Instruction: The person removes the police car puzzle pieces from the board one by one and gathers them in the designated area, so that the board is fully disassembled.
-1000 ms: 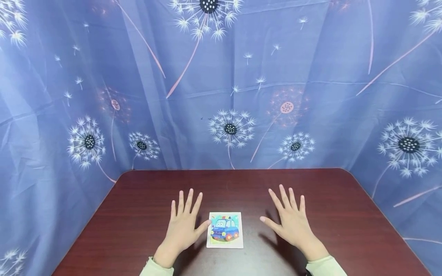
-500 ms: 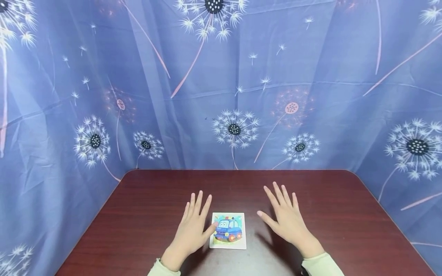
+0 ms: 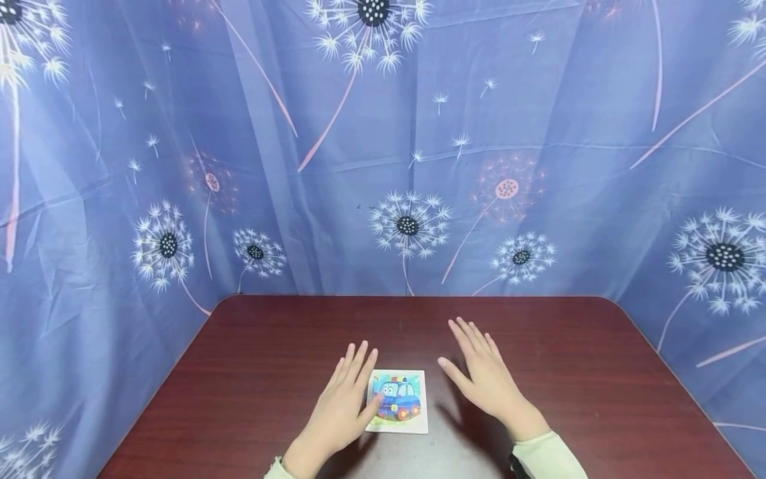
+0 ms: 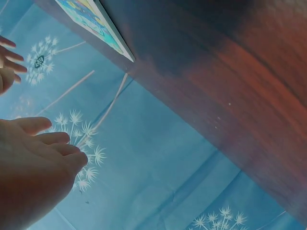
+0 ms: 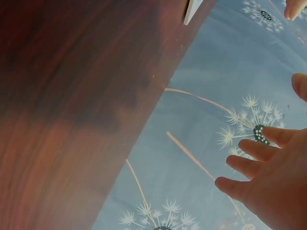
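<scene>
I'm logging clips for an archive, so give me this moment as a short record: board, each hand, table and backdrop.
Board: square, white-edged, showing a blue cartoon car
Left hand: raised, holding nothing; overlaps the board's left edge in the head view
Right hand: raised right of the board, holding nothing
Table: dark reddish-brown, under the board
Backdrop: blue curtain, dandelion print

Blue dandelion-print cloth (image 3: pixel 335 226) hangs behind a reddish-brown table (image 3: pixel 598 372).
</scene>
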Tool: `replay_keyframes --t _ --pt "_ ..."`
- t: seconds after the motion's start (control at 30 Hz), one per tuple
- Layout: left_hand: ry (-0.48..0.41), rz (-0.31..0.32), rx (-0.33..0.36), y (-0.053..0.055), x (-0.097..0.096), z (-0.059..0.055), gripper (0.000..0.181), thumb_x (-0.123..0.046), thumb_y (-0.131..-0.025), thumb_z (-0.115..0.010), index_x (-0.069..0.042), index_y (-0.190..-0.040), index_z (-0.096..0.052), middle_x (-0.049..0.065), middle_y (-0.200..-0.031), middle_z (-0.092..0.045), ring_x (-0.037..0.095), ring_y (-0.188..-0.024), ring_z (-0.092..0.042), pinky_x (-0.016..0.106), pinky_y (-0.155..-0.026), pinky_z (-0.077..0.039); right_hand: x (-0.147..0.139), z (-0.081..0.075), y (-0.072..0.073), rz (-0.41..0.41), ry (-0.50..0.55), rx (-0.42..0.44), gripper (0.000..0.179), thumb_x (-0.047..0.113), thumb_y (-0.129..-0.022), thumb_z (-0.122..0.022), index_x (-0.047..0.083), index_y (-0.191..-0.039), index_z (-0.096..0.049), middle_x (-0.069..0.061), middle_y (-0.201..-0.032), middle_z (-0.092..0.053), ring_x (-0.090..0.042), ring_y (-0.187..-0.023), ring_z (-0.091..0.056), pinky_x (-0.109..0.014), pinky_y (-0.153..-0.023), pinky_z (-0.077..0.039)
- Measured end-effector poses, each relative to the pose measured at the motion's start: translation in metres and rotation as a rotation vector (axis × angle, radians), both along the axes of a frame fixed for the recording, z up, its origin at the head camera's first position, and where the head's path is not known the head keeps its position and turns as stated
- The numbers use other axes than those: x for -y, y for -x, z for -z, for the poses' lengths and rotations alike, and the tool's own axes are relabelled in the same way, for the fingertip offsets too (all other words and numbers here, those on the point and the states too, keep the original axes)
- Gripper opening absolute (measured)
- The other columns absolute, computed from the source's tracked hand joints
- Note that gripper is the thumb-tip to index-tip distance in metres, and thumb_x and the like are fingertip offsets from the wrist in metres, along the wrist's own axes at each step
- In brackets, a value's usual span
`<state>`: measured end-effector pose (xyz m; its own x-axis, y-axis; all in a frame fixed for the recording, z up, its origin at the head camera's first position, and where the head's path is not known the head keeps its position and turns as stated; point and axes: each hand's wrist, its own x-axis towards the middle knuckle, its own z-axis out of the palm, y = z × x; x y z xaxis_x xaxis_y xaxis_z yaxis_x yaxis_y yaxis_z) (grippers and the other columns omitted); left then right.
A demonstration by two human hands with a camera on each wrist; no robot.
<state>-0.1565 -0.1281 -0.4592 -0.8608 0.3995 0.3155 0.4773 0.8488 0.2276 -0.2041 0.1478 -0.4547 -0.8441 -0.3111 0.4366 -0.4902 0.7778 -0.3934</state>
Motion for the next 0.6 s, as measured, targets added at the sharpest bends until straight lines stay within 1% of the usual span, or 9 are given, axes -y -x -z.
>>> replay_keyframes --t 0.13,0.27,0.47,0.6 --pt "0.019 0.019 0.023 -0.002 -0.002 0.003 0.069 -0.038 -0.096 -0.053 -0.004 -0.15 -0.03 0.014 -0.158 -0.019 0.031 -0.145 -0.012 0.048 -0.115 -0.02 0.004 -0.001 0.003 -0.031 0.039 0.005 0.067 0.038 -0.094 -0.057 0.007 -0.149 -0.034 -0.015 -0.153 -0.034 -0.035 -0.141 -0.028 -0.059 -0.112 -0.018" --pt "0.037 0.045 0.059 -0.005 -0.004 0.005 0.068 -0.039 -0.096 -0.052 -0.004 -0.15 -0.029 0.013 -0.158 -0.019 0.03 -0.145 -0.013 0.048 -0.115 -0.019 0.008 0.0 0.006 -0.058 0.081 0.036 0.065 0.037 -0.095 -0.057 0.008 -0.149 -0.034 -0.014 -0.153 -0.033 -0.033 -0.141 -0.03 -0.059 -0.112 -0.02" --pt "0.022 0.099 0.083 -0.01 -0.007 0.008 0.067 -0.035 -0.096 -0.053 -0.001 -0.149 -0.03 0.018 -0.156 -0.022 0.033 -0.144 -0.019 0.052 -0.112 -0.025 0.013 -0.001 0.009 -0.11 0.135 0.041 0.062 0.034 -0.095 -0.058 0.009 -0.148 -0.036 -0.014 -0.152 -0.036 -0.034 -0.136 -0.038 -0.061 -0.107 -0.029" --pt "0.012 0.132 0.114 -0.013 -0.009 0.011 0.067 -0.035 -0.097 -0.052 -0.001 -0.15 -0.029 0.021 -0.156 -0.022 0.036 -0.142 -0.023 0.053 -0.11 -0.028 0.019 -0.001 0.012 -0.147 0.184 0.094 0.062 0.036 -0.095 -0.057 0.014 -0.149 -0.036 -0.012 -0.151 -0.036 -0.032 -0.136 -0.038 -0.058 -0.106 -0.033"
